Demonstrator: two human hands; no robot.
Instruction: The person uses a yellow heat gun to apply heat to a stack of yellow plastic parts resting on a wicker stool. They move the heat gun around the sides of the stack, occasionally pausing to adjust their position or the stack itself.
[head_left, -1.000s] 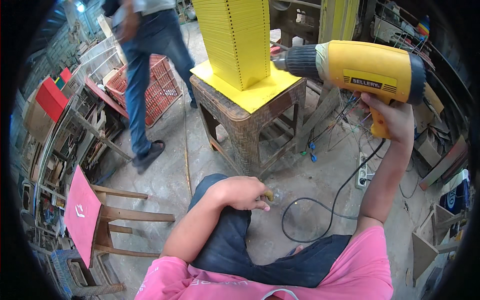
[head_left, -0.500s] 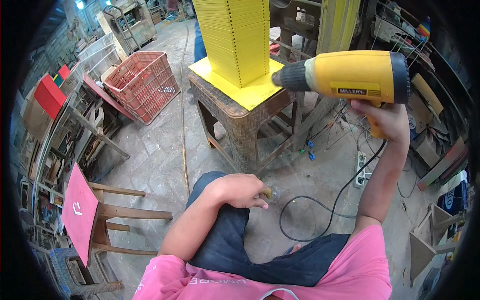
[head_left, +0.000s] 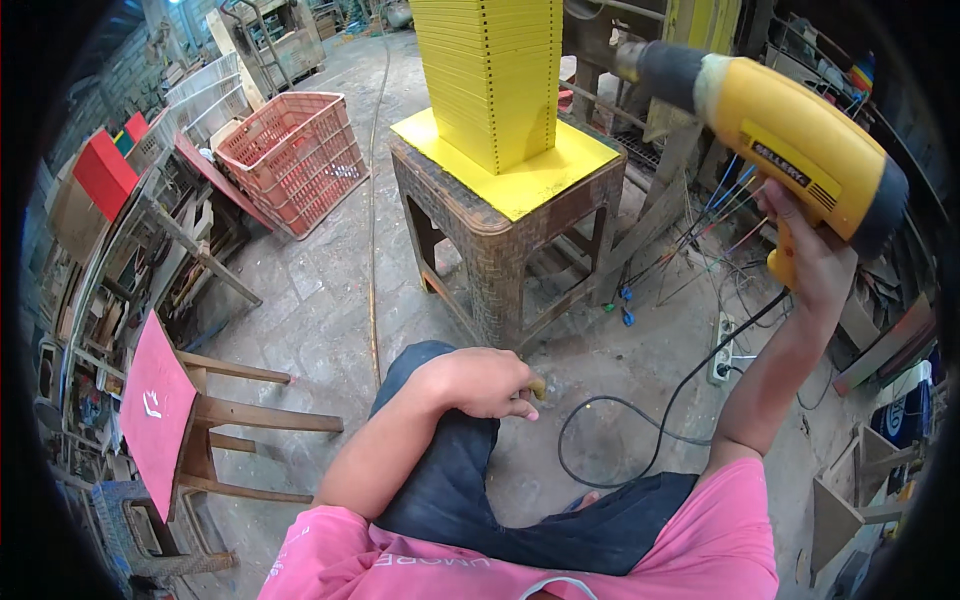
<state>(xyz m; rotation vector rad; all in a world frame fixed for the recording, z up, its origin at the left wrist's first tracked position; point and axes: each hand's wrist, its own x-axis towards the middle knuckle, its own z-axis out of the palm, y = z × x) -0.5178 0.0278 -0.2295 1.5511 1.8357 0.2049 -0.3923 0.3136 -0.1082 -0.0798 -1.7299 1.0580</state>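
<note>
My right hand grips the handle of a yellow and black heat gun, raised on the right. Its nozzle points up and left, apart from the tall yellow stack of thin sheets with dark dots along its edges. Beneath the stack lies a yellow sheet on a brown woven-pattern stool. Resting over my knee, my left hand hangs loosely, thumb and forefinger a little apart. Something yellowish covers the tip of a finger; the other fingers are mostly hidden.
The gun's black cord loops on the floor near a white power strip. A pink-topped wooden stool lies on its side at left. Behind it are a red plastic crate and a cluttered rack. Wood scraps crowd the right side.
My right hand has moved the heat gun up and right, away from the yellow stack, and tilted its nozzle upward. My view has shifted slightly; my left hand stays on the knee.
</note>
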